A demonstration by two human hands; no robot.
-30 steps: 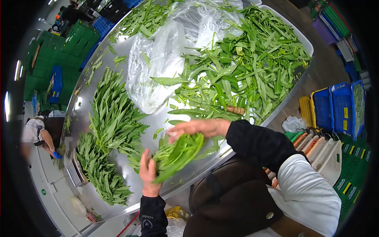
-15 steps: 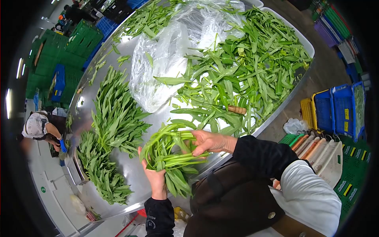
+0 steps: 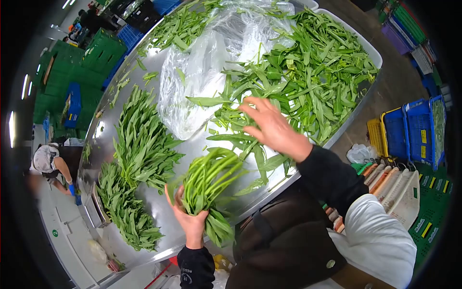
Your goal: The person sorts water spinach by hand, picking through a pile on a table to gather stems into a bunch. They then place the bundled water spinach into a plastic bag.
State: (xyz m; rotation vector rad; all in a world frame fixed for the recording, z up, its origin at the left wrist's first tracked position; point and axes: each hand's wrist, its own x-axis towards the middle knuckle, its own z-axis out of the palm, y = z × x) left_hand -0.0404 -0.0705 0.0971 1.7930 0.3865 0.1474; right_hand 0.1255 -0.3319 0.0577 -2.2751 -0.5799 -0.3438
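Just toward seven o'clock from the middle of the head view, your left hand (image 3: 192, 224) has the curved bundle of green stems and long leaves (image 3: 211, 176) all to itself. Half a second back, both hands were on it. Now your right hand (image 3: 279, 130) has let go and sits at about two o'clock from the bundle, fingers spread and grasping nothing I can see. Can't tell if they're touching the leaves under them. The short brown wooden handle that showed there is out of sight now, so I'd guess your hand is covering it.

Your left fingers are curled round the bundle, stems arching up, leaves hanging toward your apron. To me that means the bunch is gathered enough for one hand, but it's not down with the neat rows of long green leaves (image 3: 144, 139) at ten o'clock on the shiny metal table (image 3: 168, 204). Loose, tangled green pile (image 3: 332, 72) is out at one to two o'clock, crumpled clear plastic bag (image 3: 185, 91) nearer twelve.
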